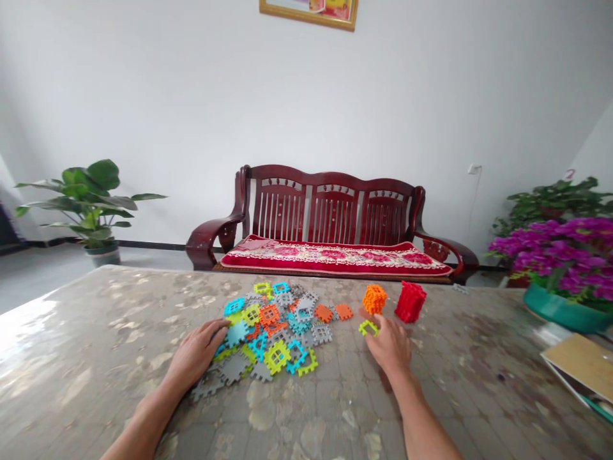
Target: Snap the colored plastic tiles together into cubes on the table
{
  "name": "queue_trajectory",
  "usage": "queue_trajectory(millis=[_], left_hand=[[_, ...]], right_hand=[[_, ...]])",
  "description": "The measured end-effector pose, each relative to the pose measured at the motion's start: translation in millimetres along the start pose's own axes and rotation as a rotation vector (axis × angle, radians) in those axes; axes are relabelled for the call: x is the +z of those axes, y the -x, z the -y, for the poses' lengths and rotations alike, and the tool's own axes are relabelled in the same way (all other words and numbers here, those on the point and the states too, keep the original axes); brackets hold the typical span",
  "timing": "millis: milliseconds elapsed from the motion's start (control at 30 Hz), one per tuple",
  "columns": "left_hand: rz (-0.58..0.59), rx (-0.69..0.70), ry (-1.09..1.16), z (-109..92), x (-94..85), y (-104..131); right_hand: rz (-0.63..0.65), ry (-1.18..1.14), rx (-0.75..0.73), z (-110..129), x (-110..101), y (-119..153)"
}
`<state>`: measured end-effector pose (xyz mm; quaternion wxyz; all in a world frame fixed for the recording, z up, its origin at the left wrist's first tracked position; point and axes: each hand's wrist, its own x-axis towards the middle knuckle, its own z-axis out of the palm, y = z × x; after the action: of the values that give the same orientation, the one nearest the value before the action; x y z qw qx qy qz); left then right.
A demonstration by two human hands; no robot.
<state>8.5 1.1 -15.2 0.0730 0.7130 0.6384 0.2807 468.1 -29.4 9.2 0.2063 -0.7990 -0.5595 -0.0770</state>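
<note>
A loose heap of interlocking plastic building tiles (278,356), in lime, blue, grey and orange, lies spread on the table. My left hand (197,350) rests at the heap's left edge, fingers stretched out and touching the tiles, gripping none that I can see. Right of the heap, my right hand (391,345) has a lime green frame-shaped tile (368,328) between thumb and fingers, low over the table. Just beyond that hand stands a stack of orange tiles (374,299), with a stack of red tiles (410,301) to its right. Two orange tiles (334,312) lie between the heap and the orange stack.
The table (297,421) has a patterned, shiny cover. At the right are purple flowers in a teal pot (565,308) and a brown board (582,367). A grey tile (460,289) lies at the far edge. A wooden bench (330,207) stands behind the table.
</note>
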Motion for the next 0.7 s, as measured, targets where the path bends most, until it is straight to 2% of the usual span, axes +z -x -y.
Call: queue_trajectory(millis=[100, 267, 467, 700], left_hand=[[-0.006, 0.011, 0.015, 2, -1.0, 0], [-0.013, 0.010, 0.025, -1, -3.8, 1], [-0.019, 0.016, 0.028, -1, -3.6, 2], [-0.023, 0.016, 0.022, -1, -3.3, 6]], right_hand=[[0.031, 0.007, -0.021, -4, 5, -1], [-0.005, 0.014, -0.066, -8, 10, -2], [-0.039, 0.090, -0.012, -11, 11, -1], [-0.033, 0.114, -0.016, -12, 13, 0]])
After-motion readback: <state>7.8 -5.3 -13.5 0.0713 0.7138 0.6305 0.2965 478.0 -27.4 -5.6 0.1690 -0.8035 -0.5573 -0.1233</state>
